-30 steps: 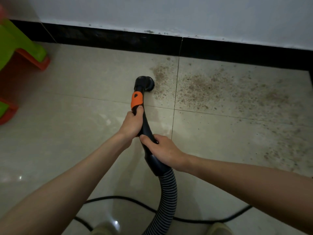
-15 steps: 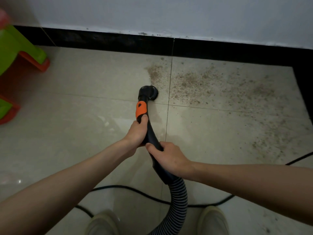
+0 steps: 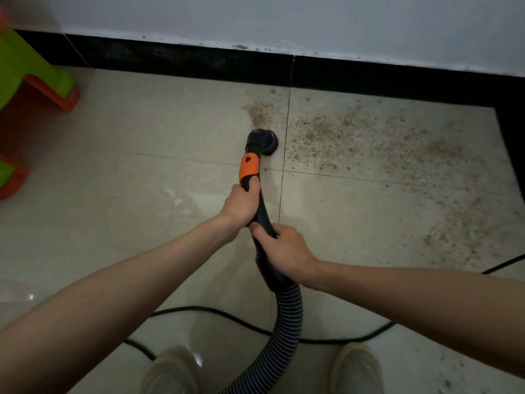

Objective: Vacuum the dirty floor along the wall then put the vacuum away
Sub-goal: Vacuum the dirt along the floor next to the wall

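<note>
Head view: your left hand (image 3: 240,204) and right hand (image 3: 285,251) both curl their fingers around the black vacuum wand (image 3: 262,214). Its round nozzle (image 3: 261,140) rests on the tile floor (image 3: 142,166), touching the brown dirt (image 3: 341,132) near the black baseboard (image 3: 199,62).

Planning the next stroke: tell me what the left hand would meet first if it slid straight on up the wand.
Gripping the black wand, the left hand would meet the orange collar almost at once; its thumb already touches it. Beyond sits the round brush nozzle.
</note>
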Demonstrator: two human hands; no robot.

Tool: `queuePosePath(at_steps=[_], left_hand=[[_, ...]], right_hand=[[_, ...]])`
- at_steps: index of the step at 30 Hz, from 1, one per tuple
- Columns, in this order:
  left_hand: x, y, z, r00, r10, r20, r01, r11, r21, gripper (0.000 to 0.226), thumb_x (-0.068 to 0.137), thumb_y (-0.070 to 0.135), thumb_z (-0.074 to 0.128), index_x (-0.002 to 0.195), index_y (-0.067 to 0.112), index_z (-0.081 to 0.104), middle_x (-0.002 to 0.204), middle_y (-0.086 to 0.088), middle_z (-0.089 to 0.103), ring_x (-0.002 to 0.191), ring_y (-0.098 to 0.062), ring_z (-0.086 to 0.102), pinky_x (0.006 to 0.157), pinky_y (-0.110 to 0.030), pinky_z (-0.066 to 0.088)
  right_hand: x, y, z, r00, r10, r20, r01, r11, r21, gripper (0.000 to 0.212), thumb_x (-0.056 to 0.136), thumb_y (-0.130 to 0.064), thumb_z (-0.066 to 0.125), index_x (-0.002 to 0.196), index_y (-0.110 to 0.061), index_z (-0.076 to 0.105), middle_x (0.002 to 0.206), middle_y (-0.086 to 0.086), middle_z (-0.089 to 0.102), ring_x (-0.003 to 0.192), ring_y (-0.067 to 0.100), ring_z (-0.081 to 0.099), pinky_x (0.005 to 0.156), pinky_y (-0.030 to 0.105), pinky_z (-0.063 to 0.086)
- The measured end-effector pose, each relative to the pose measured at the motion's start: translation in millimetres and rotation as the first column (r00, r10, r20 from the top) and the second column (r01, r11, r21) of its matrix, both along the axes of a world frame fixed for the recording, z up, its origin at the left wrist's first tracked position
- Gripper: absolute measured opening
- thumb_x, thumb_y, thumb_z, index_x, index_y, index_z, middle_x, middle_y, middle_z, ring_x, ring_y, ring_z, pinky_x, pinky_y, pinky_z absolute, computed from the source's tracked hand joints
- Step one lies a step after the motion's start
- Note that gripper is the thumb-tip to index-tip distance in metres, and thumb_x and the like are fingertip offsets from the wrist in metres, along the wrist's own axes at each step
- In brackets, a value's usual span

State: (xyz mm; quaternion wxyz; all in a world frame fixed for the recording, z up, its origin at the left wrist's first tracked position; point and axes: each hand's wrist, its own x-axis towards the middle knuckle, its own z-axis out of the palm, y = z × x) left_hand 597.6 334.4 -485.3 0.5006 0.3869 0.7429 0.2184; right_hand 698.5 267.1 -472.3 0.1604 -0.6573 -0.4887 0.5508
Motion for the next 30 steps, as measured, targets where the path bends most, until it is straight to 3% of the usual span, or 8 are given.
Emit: queuePosePath(at_steps=[3, 7, 13, 17, 23, 26, 30], left_hand=[[-11.9, 17.0, -6.4, 0.999, 0.013, -0.038, -0.013, 1.000, 0.022, 0.053, 0.100, 0.045, 0.032, 0.122, 0.000, 0.049, 0.105, -0.016, 0.059, 0.085, -0.025, 0.055, 0.062, -0.029, 0.040], [-27.3, 37.2, -11.9, 0.996, 0.038, -0.079, -0.035, 0.998, 0.044, 0.051, 0.099, 0.043, 0.034, 0.117, -0.001, 0.052, 0.100, -0.015, 0.059, 0.085, -0.027, 0.056, 0.069, -0.030, 0.041], [-45.0, 77.7, -7.2, 0.995, 0.051, -0.085, -0.046, 0.997, 0.057, 0.056, 0.097, 0.045, 0.035, 0.119, -0.003, 0.053, 0.110, -0.022, 0.063, 0.098, -0.036, 0.062, 0.087, -0.042, 0.052], [-45.5, 99.7, -6.4, 0.996, 0.061, -0.063, -0.056, 0.996, 0.069, 0.051, 0.098, 0.043, 0.034, 0.117, -0.001, 0.051, 0.108, -0.020, 0.061, 0.091, -0.031, 0.059, 0.084, -0.040, 0.051], [-38.1, 129.7, -9.3, 0.995, 0.055, -0.088, -0.050, 0.997, 0.060, 0.048, 0.100, 0.042, 0.030, 0.120, 0.002, 0.048, 0.089, -0.007, 0.053, 0.077, -0.020, 0.054, 0.057, -0.027, 0.043], [-36.5, 145.8, -8.0, 0.992, 0.049, -0.120, -0.041, 0.997, 0.071, 0.050, 0.101, 0.043, 0.028, 0.122, 0.002, 0.048, 0.095, -0.009, 0.055, 0.086, -0.024, 0.054, 0.066, -0.030, 0.044], [-34.8, 163.2, -3.2, 0.992, 0.066, -0.112, -0.058, 0.995, 0.077, 0.045, 0.101, 0.042, 0.028, 0.117, 0.005, 0.047, 0.081, -0.003, 0.051, 0.083, -0.022, 0.055, 0.076, -0.033, 0.046]], right_hand=[[-15.1, 14.3, -6.2, 1.000, -0.009, -0.019, 0.010, 1.000, 0.021, 0.039, 0.094, -0.046, 0.054, 0.065, -0.019, 0.051, 0.064, -0.004, 0.058, 0.059, 0.010, 0.055, 0.055, 0.023, 0.042], [-34.0, 34.6, -14.7, 0.998, -0.020, -0.057, 0.023, 0.999, 0.046, 0.036, 0.093, -0.045, 0.055, 0.065, -0.022, 0.053, 0.068, -0.002, 0.061, 0.069, 0.018, 0.062, 0.068, 0.032, 0.052], [-55.5, 74.9, -20.3, 0.994, -0.036, -0.107, 0.042, 0.998, 0.056, 0.029, 0.091, -0.047, 0.055, 0.071, -0.026, 0.055, 0.074, 0.000, 0.063, 0.079, 0.024, 0.066, 0.075, 0.038, 0.055], [-51.9, 101.4, -23.4, 0.993, -0.006, -0.115, 0.015, 0.997, 0.071, 0.032, 0.092, -0.047, 0.056, 0.069, -0.023, 0.054, 0.071, -0.001, 0.062, 0.073, 0.021, 0.064, 0.073, 0.035, 0.054], [-42.4, 134.3, -29.0, 0.992, 0.001, -0.127, 0.008, 0.997, 0.071, 0.035, 0.090, -0.046, 0.057, 0.067, -0.020, 0.055, 0.073, 0.001, 0.064, 0.074, 0.023, 0.066, 0.074, 0.035, 0.055], [-40.9, 150.7, -27.6, 0.991, 0.008, -0.134, 0.001, 0.998, 0.070, 0.034, 0.090, -0.046, 0.058, 0.068, -0.020, 0.055, 0.073, 0.001, 0.064, 0.074, 0.023, 0.065, 0.072, 0.034, 0.054], [-40.7, 169.7, -23.5, 0.989, 0.016, -0.145, -0.007, 0.998, 0.065, 0.034, 0.089, -0.047, 0.058, 0.070, -0.019, 0.055, 0.073, 0.002, 0.063, 0.071, 0.022, 0.063, 0.070, 0.032, 0.053]])
